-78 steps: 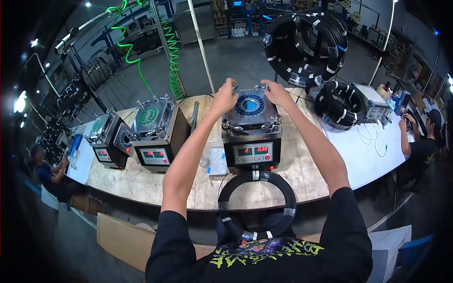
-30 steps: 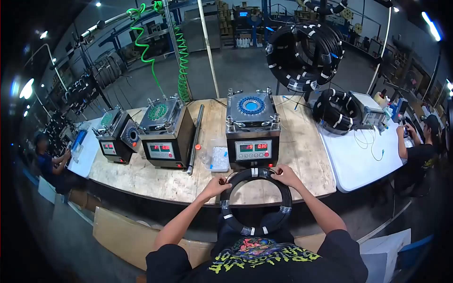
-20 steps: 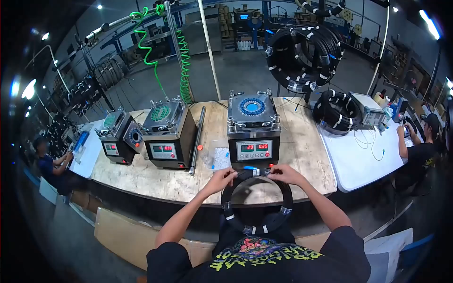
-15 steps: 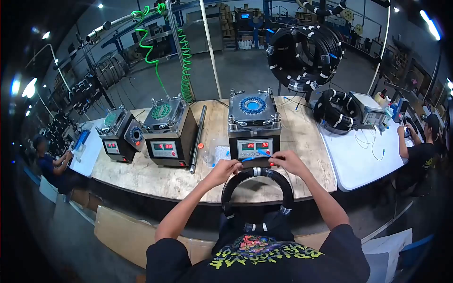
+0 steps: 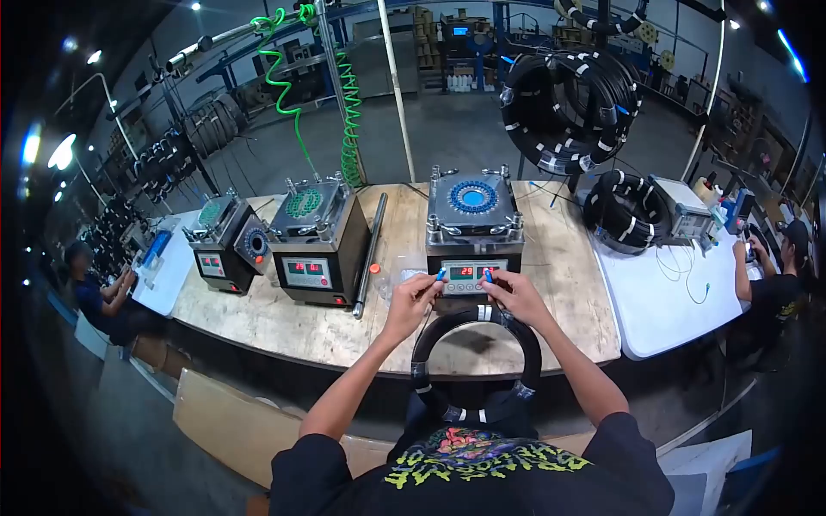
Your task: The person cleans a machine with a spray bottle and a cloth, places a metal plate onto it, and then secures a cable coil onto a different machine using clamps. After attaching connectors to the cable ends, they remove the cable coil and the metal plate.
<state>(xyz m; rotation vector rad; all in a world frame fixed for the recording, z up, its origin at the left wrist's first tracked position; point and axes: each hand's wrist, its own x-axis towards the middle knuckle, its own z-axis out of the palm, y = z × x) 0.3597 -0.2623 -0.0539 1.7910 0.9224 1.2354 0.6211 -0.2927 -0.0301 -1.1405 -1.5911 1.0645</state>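
My left hand (image 5: 413, 303) is closed in a pinch, holding a small blue connector (image 5: 441, 273) upright between its fingertips. Opposite it, my right hand (image 5: 514, 297) pinches a second blue connector (image 5: 489, 276). The two connectors are a short gap apart, in front of the display of a metal-topped machine (image 5: 474, 232). Below my hands, a coil of black cable (image 5: 422, 351) bound with white and clear tape leans at the table's front edge, near my lap. The thin leads from the connectors are hardly visible.
Two similar machines (image 5: 314, 245) (image 5: 225, 249) stand to the left on the wooden table (image 5: 568, 301), with a metal rod (image 5: 372, 254) alongside. An orange-capped bottle (image 5: 376, 270) and a clear bag (image 5: 408, 265) lie nearer. More cable coils (image 5: 624, 215) sit right. People work at both sides.
Both blue pieces, earlier held slanting and almost flat, are now upright in my fingertips. My hands have turned and risen slightly. The view has shifted a little.
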